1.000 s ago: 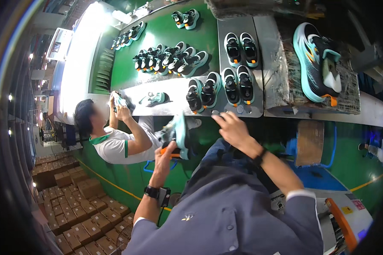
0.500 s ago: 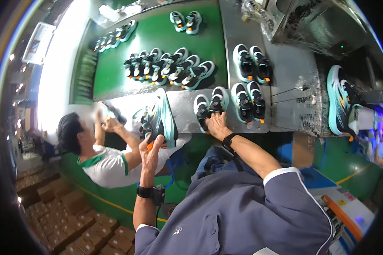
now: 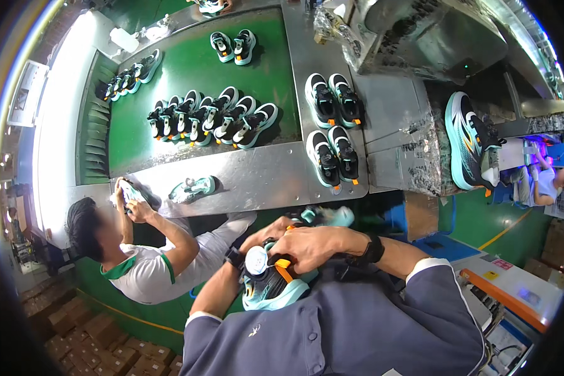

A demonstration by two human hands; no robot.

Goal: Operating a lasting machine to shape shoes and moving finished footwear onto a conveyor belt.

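Note:
Close to my body, a black and teal sneaker [image 3: 276,292] with an orange heel tab is gripped by my right hand [image 3: 323,246], its fingers curled at the shoe's collar. A round white piece [image 3: 255,260] shows beside the heel tab. Just beyond, a second sneaker [image 3: 337,217] with a teal sole is blurred by motion. My left hand [image 3: 266,233] reaches past the near shoe toward this one, with its fingers bent at the shoe's end; its grip is partly hidden behind my right hand.
Two pairs of sneakers [image 3: 332,156] stand on the metal counter [image 3: 257,182]. A row of sneakers [image 3: 210,119] covers part of the green surface [image 3: 188,69]. One shoe [image 3: 193,189] lies before a seated co-worker [image 3: 141,269], who handles another. A large sneaker [image 3: 470,144] stands at right.
The pair under my right hand has left the counter's edge. Both hands have come together before my body with sneakers. My left hand has moved right and closer to the right one.

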